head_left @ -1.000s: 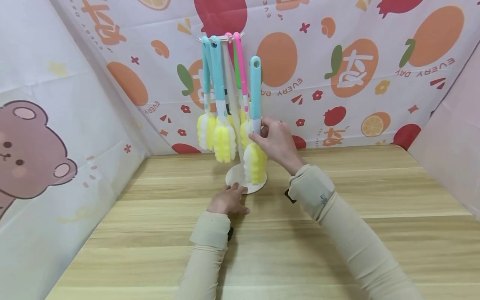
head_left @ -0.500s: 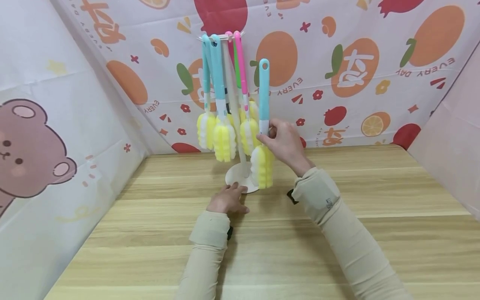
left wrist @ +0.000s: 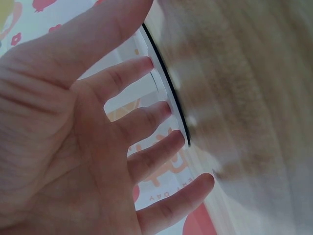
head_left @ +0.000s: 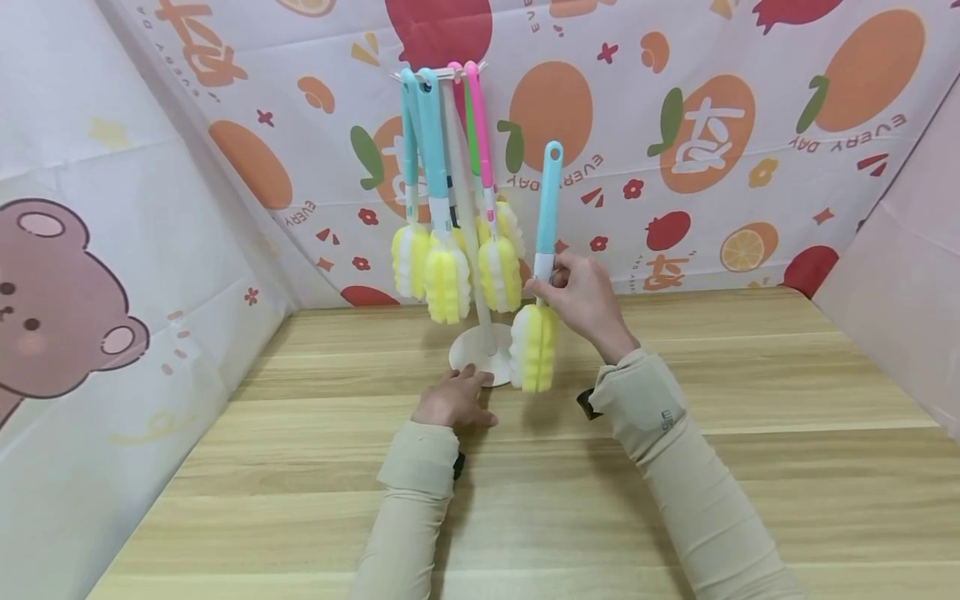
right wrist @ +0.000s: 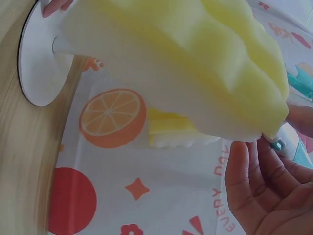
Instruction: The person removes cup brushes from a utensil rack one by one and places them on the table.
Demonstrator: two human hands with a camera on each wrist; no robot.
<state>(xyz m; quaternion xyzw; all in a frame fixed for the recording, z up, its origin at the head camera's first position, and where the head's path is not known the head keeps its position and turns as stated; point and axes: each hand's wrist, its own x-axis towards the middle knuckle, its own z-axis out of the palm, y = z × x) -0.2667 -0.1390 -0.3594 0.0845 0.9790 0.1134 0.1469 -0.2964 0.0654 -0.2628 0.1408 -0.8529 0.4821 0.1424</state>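
Note:
Between its thumb and fingers my right hand (head_left: pixel 588 300) pinches a sponge bottle brush (head_left: pixel 548 204) near the lower end of its blue handle. The brush stands upright in the air, right of the white rack (head_left: pixel 467 179), its yellow-and-white sponge head (right wrist: pixel 195 63) hanging down. My left hand (head_left: pixel 453 398) lies with spread fingers at the front of the rack's round base (head_left: pixel 480 346). In the left wrist view, fingertips (left wrist: pixel 164 108) touch the base's rim (left wrist: pixel 168 90). Several other brushes hang from the rack's top, among them a blue-handled brush (head_left: pixel 432 133) and a pink-handled brush (head_left: pixel 481 125).
The rack stands on a wood-grain table (head_left: pixel 675 467) near its back edge. A fruit-printed cloth (head_left: pixel 630 108) hangs behind, and a cloth with a bear print (head_left: pixel 60 300) covers the left side.
My right hand has moved right and slightly down with the blue-handled bottle brush, away from the rack and the hanging brushes. My left hand has stayed at the base.

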